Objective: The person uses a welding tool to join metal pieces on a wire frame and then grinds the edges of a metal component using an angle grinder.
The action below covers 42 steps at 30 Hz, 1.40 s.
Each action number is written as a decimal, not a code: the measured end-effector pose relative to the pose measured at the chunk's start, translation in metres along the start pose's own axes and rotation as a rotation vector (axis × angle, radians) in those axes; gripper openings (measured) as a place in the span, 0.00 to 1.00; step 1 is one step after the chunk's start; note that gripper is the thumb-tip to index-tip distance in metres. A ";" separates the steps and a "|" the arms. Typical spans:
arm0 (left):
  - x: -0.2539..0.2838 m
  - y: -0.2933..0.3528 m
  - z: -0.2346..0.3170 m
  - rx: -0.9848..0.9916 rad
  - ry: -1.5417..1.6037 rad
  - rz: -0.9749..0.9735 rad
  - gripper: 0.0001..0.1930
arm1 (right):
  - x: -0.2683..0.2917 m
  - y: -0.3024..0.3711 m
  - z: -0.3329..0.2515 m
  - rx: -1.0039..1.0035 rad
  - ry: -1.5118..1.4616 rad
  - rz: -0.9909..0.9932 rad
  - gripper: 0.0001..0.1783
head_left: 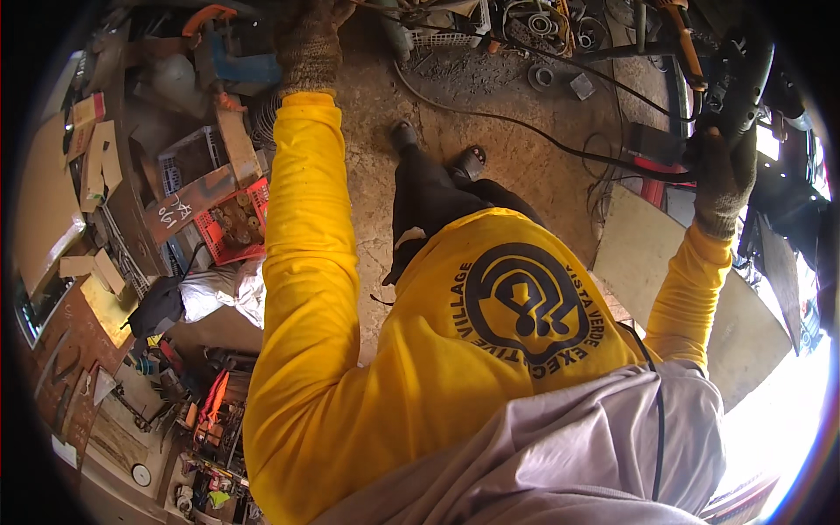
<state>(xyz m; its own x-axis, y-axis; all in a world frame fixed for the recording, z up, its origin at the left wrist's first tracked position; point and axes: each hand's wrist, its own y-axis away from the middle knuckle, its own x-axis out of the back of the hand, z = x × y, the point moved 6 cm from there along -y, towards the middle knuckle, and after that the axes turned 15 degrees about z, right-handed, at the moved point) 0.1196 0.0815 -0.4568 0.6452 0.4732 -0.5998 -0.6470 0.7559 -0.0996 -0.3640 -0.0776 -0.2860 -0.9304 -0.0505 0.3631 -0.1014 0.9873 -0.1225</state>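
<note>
My left hand point(311, 54), in a knitted work glove, reaches to the top edge, where its fingers are lost in shadow and cut off. What it touches cannot be made out. At the far right, my gloved right hand point(728, 185) is closed around something dark, one bare fingertip showing. A thick black cable point(542, 131) runs across the floor to this hand. Just beyond it rises a worn metal tube point(751, 83), and whether the hand touches it is unclear. Nearby hangs an orange-handled tool point(685, 44).
Past my feet stand a white crate point(451, 37) and a bin of coiled parts point(541, 22). A red basket of round metal pieces point(234, 220) is on the left, among cardboard and boards. A pale flat panel point(639, 241) lies by my right arm.
</note>
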 end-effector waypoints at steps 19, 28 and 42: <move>-0.009 0.001 -0.013 0.169 0.150 0.333 0.08 | -0.001 0.025 -0.024 0.036 0.005 0.127 0.23; -0.014 0.013 -0.015 0.101 0.035 0.492 0.12 | -0.011 0.021 -0.021 -0.018 0.011 0.083 0.35; -0.019 0.009 -0.009 0.125 0.489 -0.030 0.19 | -0.019 -0.043 0.003 -0.047 -0.030 -0.135 0.33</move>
<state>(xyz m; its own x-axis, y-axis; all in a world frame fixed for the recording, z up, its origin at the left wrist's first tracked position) 0.0981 0.0757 -0.4534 0.3780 0.2059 -0.9026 -0.5584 0.8284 -0.0448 -0.3427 -0.1193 -0.2908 -0.9197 -0.1872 0.3450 -0.2106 0.9771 -0.0311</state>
